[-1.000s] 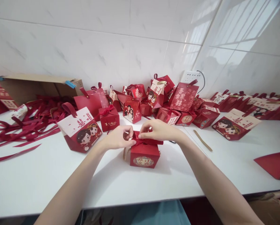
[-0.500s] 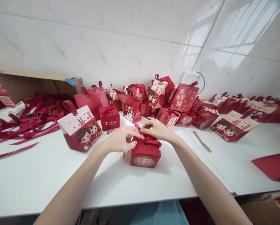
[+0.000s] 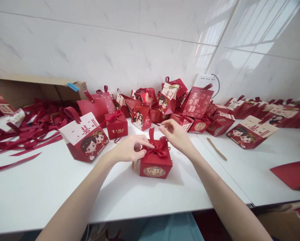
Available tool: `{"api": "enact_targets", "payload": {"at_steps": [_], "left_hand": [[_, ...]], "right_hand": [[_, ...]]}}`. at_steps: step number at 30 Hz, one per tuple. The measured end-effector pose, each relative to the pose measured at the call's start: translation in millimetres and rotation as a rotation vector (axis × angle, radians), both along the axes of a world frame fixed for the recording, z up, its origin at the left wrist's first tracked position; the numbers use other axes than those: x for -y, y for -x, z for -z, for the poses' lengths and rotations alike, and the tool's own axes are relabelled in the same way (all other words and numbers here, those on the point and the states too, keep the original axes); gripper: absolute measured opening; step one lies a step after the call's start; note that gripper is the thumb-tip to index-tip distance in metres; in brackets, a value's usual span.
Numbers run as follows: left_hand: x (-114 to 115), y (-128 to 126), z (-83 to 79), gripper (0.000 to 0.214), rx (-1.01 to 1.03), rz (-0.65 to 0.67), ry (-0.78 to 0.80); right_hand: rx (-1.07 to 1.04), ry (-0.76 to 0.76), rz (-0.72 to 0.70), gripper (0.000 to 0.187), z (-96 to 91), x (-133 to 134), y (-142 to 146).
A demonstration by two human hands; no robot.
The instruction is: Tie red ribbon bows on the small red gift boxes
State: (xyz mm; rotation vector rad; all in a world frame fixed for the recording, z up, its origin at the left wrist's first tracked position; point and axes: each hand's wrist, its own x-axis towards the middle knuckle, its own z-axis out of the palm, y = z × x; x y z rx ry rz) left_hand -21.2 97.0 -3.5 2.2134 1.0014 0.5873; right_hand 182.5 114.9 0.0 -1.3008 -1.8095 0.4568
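Note:
A red gift box (image 3: pixel 156 164) with gold lettering on its front stands upright on the white table. Across its top lies a red ribbon bow (image 3: pixel 160 149), one ribbon end sticking up behind it. From the left, my left hand (image 3: pixel 129 149) pinches the bow's left side between thumb and fingers. My right hand (image 3: pixel 177 135) hovers just right of the bow, apart from it, fingers loosely bent and holding nothing. Twisted cord shows at the box's left side.
Several finished red boxes crowd the wall, one a wedding box with a cartoon couple (image 3: pixel 86 137). Loose ribbons (image 3: pixel 46 120) spill from a cardboard box (image 3: pixel 26 90) at left. A gold strip (image 3: pixel 216 149) lies at right. A power strip (image 3: pixel 205 81) leans on the wall.
My right hand has let go of the ribbon and moved right and up, its fingers opening. My left hand stays at the bow. The bow and upright ribbon end are now more visible.

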Motion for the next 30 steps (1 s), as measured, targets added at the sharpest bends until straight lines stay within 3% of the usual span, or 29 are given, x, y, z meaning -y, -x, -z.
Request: {"api": "enact_targets", "payload": {"at_steps": [5,8,13,17,22,26,30], "left_hand": [[-2,-1,0.0,0.035,0.036,0.031,0.009],[-2,-1,0.1,0.034,0.048,0.041,-0.001],[-2,0,0.5,0.032,0.042,0.017,-0.008],[-3,0,2.0,0.034,0.051,0.016,0.014],[-4,0,5.1,0.033,0.073,0.007,0.017],[-4,0,5.4,0.032,0.094,0.015,0.024],[-4,0,4.7,0.031,0.098,0.015,0.023]], "right_hand": [[0.18,0.177,-0.127,0.027,-7.6,52,-20],[0.24,0.217,-0.163,0.022,-5.6,65,-18],[0.153,0.193,-0.107,0.011,2.4,61,-11],[-0.011,0.23,-0.149,0.006,4.4,57,-11],[-0.218,0.358,-0.182,0.012,2.3,55,-5],[-0.259,0.421,-0.193,0.023,4.3,52,-2],[-0.17,0.262,-0.169,0.023,12.1,50,-4]]}}
